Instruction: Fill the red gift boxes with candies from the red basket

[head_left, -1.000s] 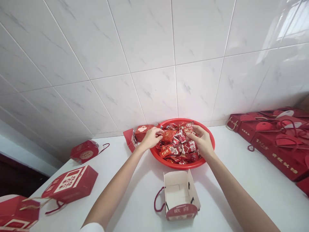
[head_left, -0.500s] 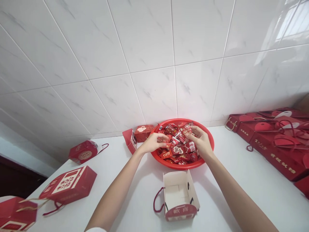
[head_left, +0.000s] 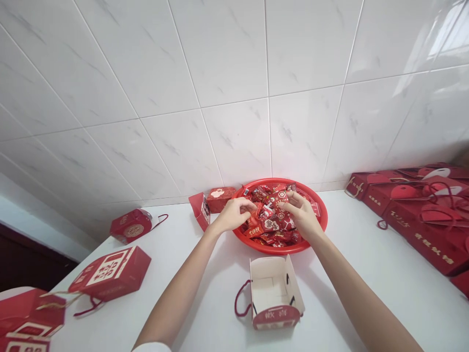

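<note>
A red plastic basket [head_left: 280, 250] full of red-wrapped candies [head_left: 273, 224] stands near the wall. Over its left side is my left hand [head_left: 236, 214], its fingers closed on a red candy packet [head_left: 253, 222]. My right hand [head_left: 302, 214] reaches in from the right, with thumb and fingers at a patterned red packet [head_left: 281, 199]; whether it grips the packet is unclear. In front of the basket sits an open-topped box [head_left: 273, 288] with a cream inside, a red front flap and a dark red cord at its left.
At the left lie red gift boxes [head_left: 110, 274] with cords, and a smaller one [head_left: 131, 226] behind. A red box [head_left: 220, 198] touches the basket's left side. Several red boxes [head_left: 421, 215] are stacked at the right. A tiled wall [head_left: 234, 142] rises behind.
The view has shifted slightly. My left hand has drawn an orange-red packet a little leftward and toward the basket's front; my right hand's fingers have moved slightly among the candies.
</note>
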Motion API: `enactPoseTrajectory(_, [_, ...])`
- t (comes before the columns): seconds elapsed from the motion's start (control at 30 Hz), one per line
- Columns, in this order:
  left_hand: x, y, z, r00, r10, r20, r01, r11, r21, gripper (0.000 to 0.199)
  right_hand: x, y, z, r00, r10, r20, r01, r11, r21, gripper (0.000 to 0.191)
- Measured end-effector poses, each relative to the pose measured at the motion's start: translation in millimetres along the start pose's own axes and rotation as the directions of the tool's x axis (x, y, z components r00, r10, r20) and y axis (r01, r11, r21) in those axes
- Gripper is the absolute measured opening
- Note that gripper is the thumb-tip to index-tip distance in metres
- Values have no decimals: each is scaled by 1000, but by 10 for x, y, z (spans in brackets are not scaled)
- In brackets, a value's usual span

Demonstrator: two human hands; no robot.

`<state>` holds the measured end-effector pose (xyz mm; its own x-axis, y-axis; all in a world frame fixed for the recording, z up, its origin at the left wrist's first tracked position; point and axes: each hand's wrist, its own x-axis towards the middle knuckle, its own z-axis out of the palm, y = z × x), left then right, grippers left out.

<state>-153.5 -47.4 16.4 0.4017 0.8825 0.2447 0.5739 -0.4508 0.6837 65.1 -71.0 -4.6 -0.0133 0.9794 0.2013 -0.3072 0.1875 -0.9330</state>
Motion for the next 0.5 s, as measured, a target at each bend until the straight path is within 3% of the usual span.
enactPoseTrajectory(0.1, [19, 52, 102, 995, 53, 89, -68, 982, 177, 23, 18, 27, -13, 999, -7, -31, 8, 1000, 15, 31])
enactPoseTrajectory(0.2, [50, 99, 249, 972, 71, 222, -128, 958, 256, 18, 27, 49, -22, 998, -29, -55, 30, 999, 28, 32])
enactPoseTrajectory(0.27, [69, 103, 326, 971, 66, 228, -127, 956, 264, 15, 25, 49, -19, 998, -34, -56, 36, 998, 47, 33])
enactPoseTrajectory(0.37, [90, 78, 365, 998, 24, 51, -29, 994, 107, 16, 21, 33, -8, 997, -39, -66, 45, 996, 83, 32])
enactPoseTrajectory(0.5, [109, 93, 311, 981, -101, -165, 60, 969, -239, 30, 17, 1, -1, 997, -53, -53, 58, 993, 101, 34])
